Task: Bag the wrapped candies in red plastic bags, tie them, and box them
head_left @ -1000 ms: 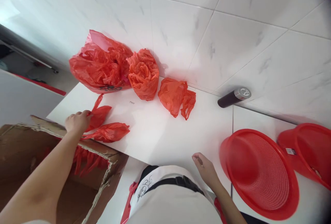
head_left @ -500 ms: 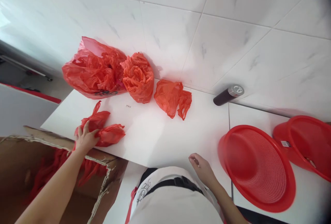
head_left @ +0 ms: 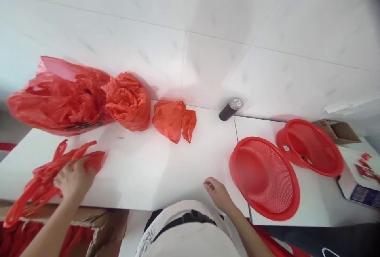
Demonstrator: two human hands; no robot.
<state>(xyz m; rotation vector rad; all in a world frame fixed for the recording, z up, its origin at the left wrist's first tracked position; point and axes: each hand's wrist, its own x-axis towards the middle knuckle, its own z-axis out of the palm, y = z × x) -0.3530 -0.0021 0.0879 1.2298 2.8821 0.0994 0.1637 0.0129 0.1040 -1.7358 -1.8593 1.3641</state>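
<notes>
At the table's left end, my left hand (head_left: 75, 179) has its fingers curled onto a red plastic bag (head_left: 50, 174). Loose handles of this bag stick up and trail leftward past the table edge, over a torn cardboard box (head_left: 108, 225) with more red plastic inside. My right hand (head_left: 216, 191) hovers near the table's front edge, fingers curled in, with nothing visible in them. Behind my left hand, against the wall, stand a large stuffed red bag (head_left: 65, 102) and a smaller bundled one (head_left: 127, 102). A knotted red bag (head_left: 170, 120) lies to their right.
A dark bottle (head_left: 230, 109) with a silver lid stands by the wall. On the right are two red plastic baskets (head_left: 292, 213) (head_left: 337, 166), a small open cardboard box (head_left: 352, 132) and a white box (head_left: 350, 170) with red packets on it. A white tiled wall (head_left: 216, 59) borders the table (head_left: 142, 177).
The view has turned rightward, showing more boxes at the right. My left hand has shifted over the bag, which now lies spread out with its handles loose. My right hand stays curled.
</notes>
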